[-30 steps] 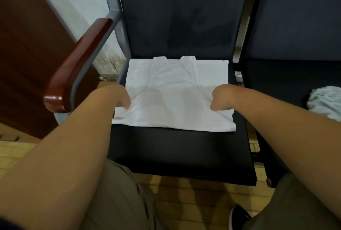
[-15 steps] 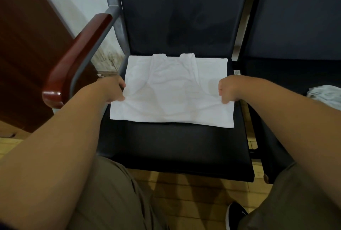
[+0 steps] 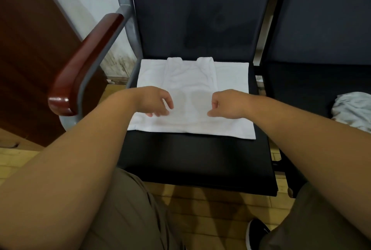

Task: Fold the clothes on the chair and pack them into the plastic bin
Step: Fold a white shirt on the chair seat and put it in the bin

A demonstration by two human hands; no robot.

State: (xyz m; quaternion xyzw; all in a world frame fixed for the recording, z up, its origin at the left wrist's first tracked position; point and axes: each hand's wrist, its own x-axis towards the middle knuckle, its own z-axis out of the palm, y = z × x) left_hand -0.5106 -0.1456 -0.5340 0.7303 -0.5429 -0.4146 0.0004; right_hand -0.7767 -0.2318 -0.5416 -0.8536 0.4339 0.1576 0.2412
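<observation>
The white sleeveless fabric top lies flat, partly folded, on the black padded chair seat. Folding is in hand; the next fold likely needs both side edges gripped. The left hand hangs over it, fingers loose, holding nothing; the right hand is curled, and I cannot tell whether it pinches cloth.

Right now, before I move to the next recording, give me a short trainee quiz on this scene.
1. True or false: the left hand and the right hand are both above the folded white cloth garment.
2. The glossy reddish-brown wooden armrest is on which side of the black padded chair seat? A left, B right, C neither.
3. Fill in: the crumpled pale grey garment lies to the person's ____.
Key: 1 true; 2 A; 3 right.
</observation>
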